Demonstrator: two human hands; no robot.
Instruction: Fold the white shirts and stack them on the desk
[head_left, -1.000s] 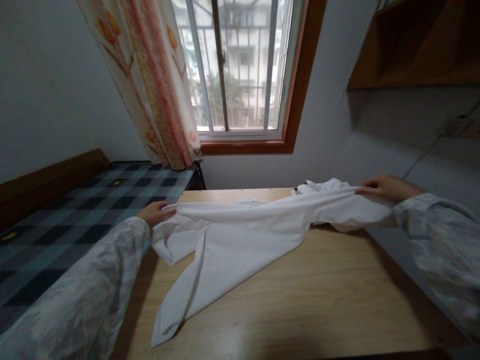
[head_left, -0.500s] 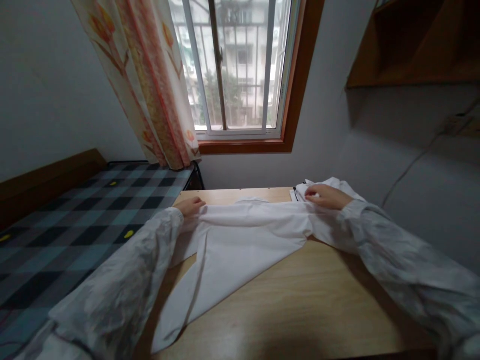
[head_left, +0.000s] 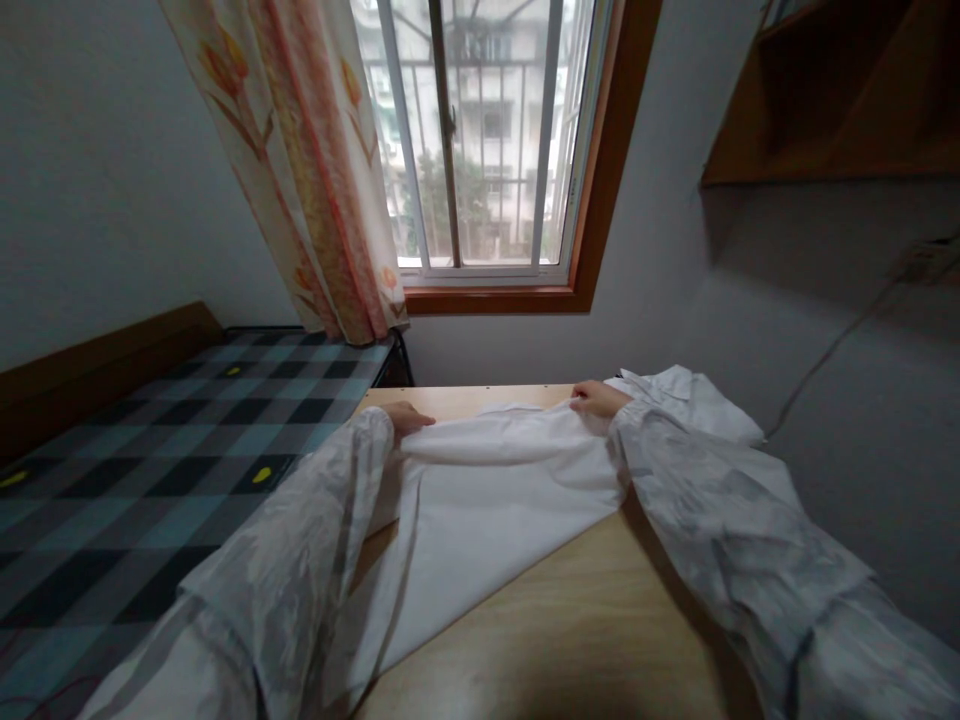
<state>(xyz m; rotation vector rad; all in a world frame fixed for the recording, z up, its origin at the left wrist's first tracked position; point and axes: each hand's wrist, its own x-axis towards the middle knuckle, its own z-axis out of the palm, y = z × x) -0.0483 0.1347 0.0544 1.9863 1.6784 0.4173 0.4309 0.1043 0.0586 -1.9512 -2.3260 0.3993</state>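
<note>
A white shirt [head_left: 510,500] lies spread over the light wooden table, one sleeve-like length slanting down toward the near left. At its far left corner, my left hand [head_left: 409,416] is closed on the edge, fingers pointing right. My right hand [head_left: 598,398] pinches the far right edge between thumb and fingers and lifts it slightly. Both of my forearms, in pale patterned sleeves, cover the sides of the cloth. Just beyond my right hand is a heap of folded white clothing [head_left: 686,400], partly hidden by my right sleeve.
The wooden table [head_left: 555,630] reaches toward the wall under the window [head_left: 487,150]. A bed with a checked cover [head_left: 180,470] stands on the left, below a flowered curtain [head_left: 315,180]. A wooden shelf [head_left: 832,110] hangs at upper right, with a cable [head_left: 832,340] below it.
My right hand has moved left, away from the white heap, bringing the shirt's right part inward. My left hand has shifted slightly right. The view has tilted a little.
</note>
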